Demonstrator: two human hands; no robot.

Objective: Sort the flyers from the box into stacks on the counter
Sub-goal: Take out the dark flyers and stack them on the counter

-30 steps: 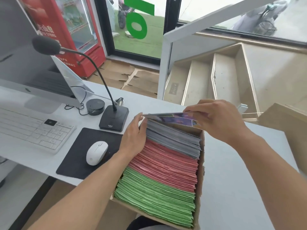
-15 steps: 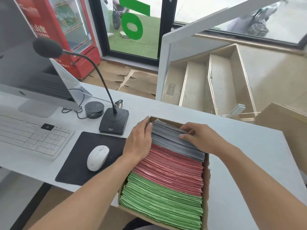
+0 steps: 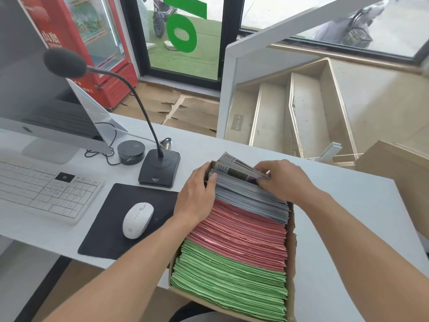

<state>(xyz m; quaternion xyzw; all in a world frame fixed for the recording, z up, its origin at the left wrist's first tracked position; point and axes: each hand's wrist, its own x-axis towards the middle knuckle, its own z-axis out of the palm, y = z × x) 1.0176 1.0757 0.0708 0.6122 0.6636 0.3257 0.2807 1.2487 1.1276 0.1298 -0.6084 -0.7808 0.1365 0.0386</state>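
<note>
Lifting grey flyers (image 3: 241, 169) from the box (image 3: 293, 252), at the counter's (image 3: 348, 228) six o'clock.
Head view: right hand (image 3: 282, 180) now pinches several raised sheets at twelve o'clock; left hand (image 3: 197, 196) curls on their left edge. Flat half a second ago, so removal looks imminent.

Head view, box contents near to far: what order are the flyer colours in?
green flyers → pink flyers → grey flyers → printed flyers tilted up at the far end, held by the left hand and right hand.

bright daylight — from glass front | soft shadows | sharp | wide-angle bowing at edges
</note>
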